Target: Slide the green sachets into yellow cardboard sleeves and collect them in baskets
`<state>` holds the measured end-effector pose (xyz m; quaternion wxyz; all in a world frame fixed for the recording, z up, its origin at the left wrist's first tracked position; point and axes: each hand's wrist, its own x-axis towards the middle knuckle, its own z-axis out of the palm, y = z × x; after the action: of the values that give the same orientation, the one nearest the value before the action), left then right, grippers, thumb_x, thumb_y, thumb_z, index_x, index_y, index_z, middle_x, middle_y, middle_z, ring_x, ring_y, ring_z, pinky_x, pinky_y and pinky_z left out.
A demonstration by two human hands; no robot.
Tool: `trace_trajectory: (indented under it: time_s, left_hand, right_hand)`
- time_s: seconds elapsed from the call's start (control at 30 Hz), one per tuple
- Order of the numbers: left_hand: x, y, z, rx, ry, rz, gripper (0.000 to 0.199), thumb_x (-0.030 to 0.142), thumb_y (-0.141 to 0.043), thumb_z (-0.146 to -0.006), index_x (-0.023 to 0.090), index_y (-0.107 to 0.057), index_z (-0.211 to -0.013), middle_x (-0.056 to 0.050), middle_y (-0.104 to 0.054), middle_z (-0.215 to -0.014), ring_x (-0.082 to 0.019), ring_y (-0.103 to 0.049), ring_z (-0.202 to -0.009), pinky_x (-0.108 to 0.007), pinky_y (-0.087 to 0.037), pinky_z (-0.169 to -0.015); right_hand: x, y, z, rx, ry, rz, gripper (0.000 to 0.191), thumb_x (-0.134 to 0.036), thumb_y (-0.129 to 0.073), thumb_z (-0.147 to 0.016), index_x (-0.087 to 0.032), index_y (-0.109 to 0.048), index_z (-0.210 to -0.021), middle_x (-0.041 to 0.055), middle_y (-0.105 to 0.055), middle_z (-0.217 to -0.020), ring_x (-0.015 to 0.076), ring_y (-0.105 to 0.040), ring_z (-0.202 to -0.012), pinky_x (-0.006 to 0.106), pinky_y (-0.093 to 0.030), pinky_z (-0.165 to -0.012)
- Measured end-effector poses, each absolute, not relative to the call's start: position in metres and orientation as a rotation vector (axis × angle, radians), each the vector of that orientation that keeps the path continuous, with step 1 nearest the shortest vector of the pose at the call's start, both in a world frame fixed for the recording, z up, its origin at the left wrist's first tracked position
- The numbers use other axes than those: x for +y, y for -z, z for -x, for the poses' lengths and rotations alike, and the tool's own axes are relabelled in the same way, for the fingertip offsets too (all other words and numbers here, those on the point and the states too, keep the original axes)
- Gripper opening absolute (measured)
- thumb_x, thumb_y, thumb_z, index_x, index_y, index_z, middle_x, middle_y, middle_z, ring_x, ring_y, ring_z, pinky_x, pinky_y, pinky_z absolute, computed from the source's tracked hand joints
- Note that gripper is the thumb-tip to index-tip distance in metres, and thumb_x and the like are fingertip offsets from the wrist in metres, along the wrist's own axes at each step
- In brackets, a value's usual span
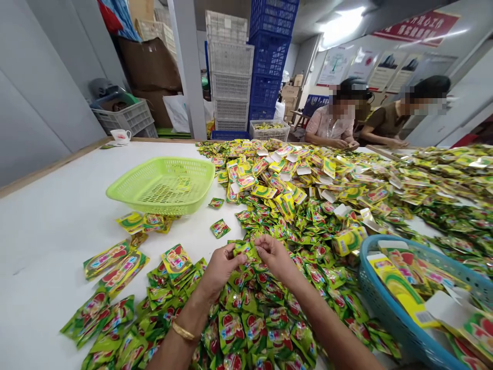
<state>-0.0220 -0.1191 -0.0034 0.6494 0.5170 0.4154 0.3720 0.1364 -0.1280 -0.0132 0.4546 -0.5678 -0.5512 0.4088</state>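
Observation:
Both my hands meet over a spread of small green packets (231,329) with red fruit prints. My left hand (223,267), below a gold bangle, pinches the left side of a green packet (246,250). On that packet's right edge, the fingers of my right hand (272,257) are closed. Behind them lies a heap of yellow-and-green boxes (277,174), some with white flaps open. Two single packets, one of them a green packet (220,228), rest on the white table (46,231) beyond my left hand.
A light green basket (165,187) sits at the back left. At the right edge, a blue basket (389,303) holds boxes. A white cup (120,136) stands far left. Two people work across the table, near stacked crates (231,77).

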Motion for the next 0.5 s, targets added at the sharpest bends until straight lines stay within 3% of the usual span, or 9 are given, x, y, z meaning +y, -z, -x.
trace_trajectory:
  time_s: [0.23,0.37,0.5]
  left_hand:
    - [-0.121,0.008,0.023,1.132,-0.773,-1.592,0.014,0.029,-0.061,-0.068,0.016,-0.056,-0.071,0.003,-0.054,-0.067,-0.014,-0.047,-0.067,-0.024,-0.038,-0.063]
    - [-0.121,0.007,0.021,1.262,-0.794,-1.624,0.014,0.029,-0.061,-0.068,0.017,-0.057,-0.073,0.002,-0.055,-0.068,-0.015,-0.046,-0.068,-0.024,-0.037,-0.065]
    - [-0.118,0.008,0.022,1.296,-0.876,-1.556,0.019,0.036,-0.059,-0.072,0.018,-0.057,-0.076,0.001,-0.057,-0.073,-0.015,-0.047,-0.071,-0.025,-0.037,-0.069]
  right_hand:
    - [-0.087,0.004,-0.176,-1.442,-0.831,1.589,0.021,-0.04,-0.05,-0.073,-0.021,-0.052,-0.082,0.0018,-0.062,-0.074,0.0141,-0.057,-0.059,0.027,-0.044,-0.055]
    - [-0.079,0.004,-0.163,-1.618,-0.737,1.598,0.021,-0.039,-0.05,-0.077,-0.02,-0.057,-0.084,0.0025,-0.064,-0.076,0.0153,-0.058,-0.067,0.028,-0.043,-0.064]
    - [-0.09,0.01,-0.13,-1.883,-0.75,1.532,0.024,-0.039,-0.046,-0.084,-0.021,-0.062,-0.081,0.0001,-0.065,-0.073,0.014,-0.057,-0.066,0.025,-0.041,-0.062]
